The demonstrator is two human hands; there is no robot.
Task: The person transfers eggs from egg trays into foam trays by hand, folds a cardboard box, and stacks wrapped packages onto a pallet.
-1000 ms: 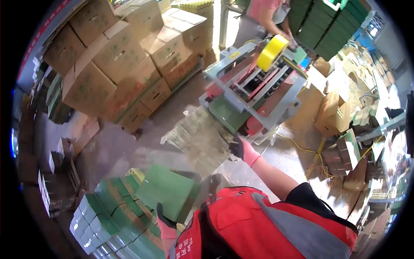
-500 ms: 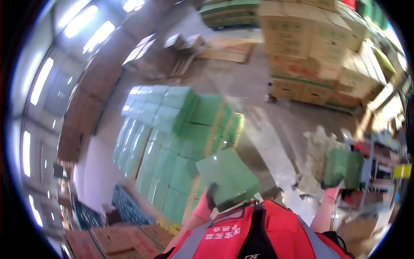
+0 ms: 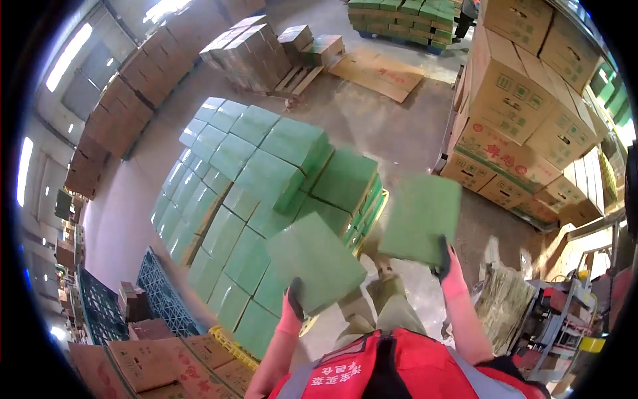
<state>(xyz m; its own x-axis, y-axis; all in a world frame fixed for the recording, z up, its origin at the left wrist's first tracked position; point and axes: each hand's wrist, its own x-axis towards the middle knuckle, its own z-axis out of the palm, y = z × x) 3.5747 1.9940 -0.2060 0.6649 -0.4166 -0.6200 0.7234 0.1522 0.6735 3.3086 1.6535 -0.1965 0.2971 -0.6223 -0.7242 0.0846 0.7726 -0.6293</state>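
Observation:
My left hand [image 3: 292,307], in a pink and black glove, is closed on the near edge of a flat-topped green box [image 3: 316,261]. A second green box [image 3: 421,214], a little blurred, is gripped at its lower right corner by my right hand [image 3: 450,271], gloved the same way. Both boxes are held up in front of my red vest. Left of them and beyond stands a large stack of similar green boxes [image 3: 256,169] with glossy tops. The left box overlaps the stack's near side in view; whether they touch I cannot tell. My fingers under both boxes are hidden.
Tall stacked brown cartons [image 3: 508,100] stand on the right. Brown cartons [image 3: 156,362] fill the lower left, beside a blue plastic pallet [image 3: 166,292]. A metal rack [image 3: 565,332] is at lower right. Flattened cardboard [image 3: 379,73] lies on the floor farther off.
My right hand has brought its green box from the far right to the front, near the other box. The left box has shifted left and slightly down. The whole view has turned to the right.

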